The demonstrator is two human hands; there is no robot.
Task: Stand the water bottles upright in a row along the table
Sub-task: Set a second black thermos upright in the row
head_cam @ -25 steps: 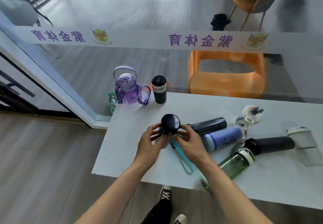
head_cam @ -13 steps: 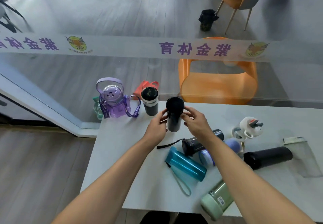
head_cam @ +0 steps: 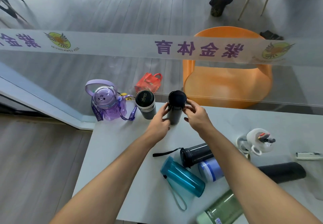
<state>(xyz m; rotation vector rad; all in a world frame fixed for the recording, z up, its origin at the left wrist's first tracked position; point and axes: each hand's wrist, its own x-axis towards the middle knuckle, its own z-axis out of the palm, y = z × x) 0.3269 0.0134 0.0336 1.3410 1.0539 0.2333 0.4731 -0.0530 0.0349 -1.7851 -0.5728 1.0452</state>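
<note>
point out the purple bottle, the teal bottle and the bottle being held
purple bottle (head_cam: pixel 108 107), head view, on its clear body
teal bottle (head_cam: pixel 183 177), head view, on its side wall as it lies flat
held bottle (head_cam: pixel 176 97), head view, on its black lid

I see three bottles upright along the far edge: purple cat bottle (head_cam: pixel 108 101), black-lidded flask (head_cam: pixel 146 105), dark tumbler (head_cam: pixel 175 108) just beside it. Lying flat nearer me: teal bottle (head_cam: pixel 182 176), black bottle (head_cam: pixel 195 154), blue-banded bottle (head_cam: pixel 210 170), long black flask (head_cam: pixel 283 172), green bottle (head_cam: pixel 222 209) (partly cut off).
</note>
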